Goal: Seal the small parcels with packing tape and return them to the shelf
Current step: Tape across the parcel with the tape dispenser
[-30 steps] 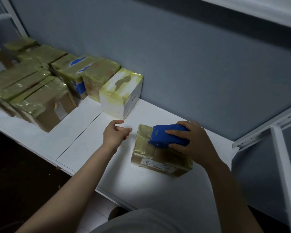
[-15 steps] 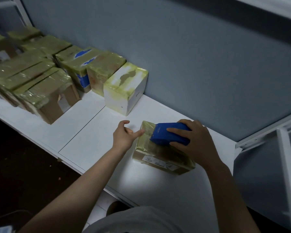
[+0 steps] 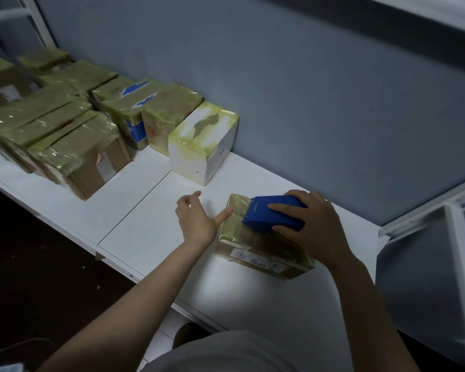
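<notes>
Head view, looking down onto a white shelf board set against a grey-blue wall; light is dim. Far left — a crowded cluster of taped cardboard parcels, brown card under yellowish film, packed side by side, some blurred; beside them toward the wall, a parcel with blue patches on its top; next right and touching it, a squarish brown parcel wrapped all over in tape; next right again, a white box with tape across its top and upper edges, close to the wall. A seam in the board runs diagonally in front of the white box. Left hand is low over the board, fingers loose and spread, gripping nothing; its thumb reaches right and touches the upper left edge of the small parcel. That parcel lies flat on the board, apart from the white box, label on its near face, top covered in tape. On its top sits a blue tape dispenser; right hand is wrapped over it from the right — fingers across the top, thumb on the near side, holding it down on the parcel. Far right, a white metal frame post.
</notes>
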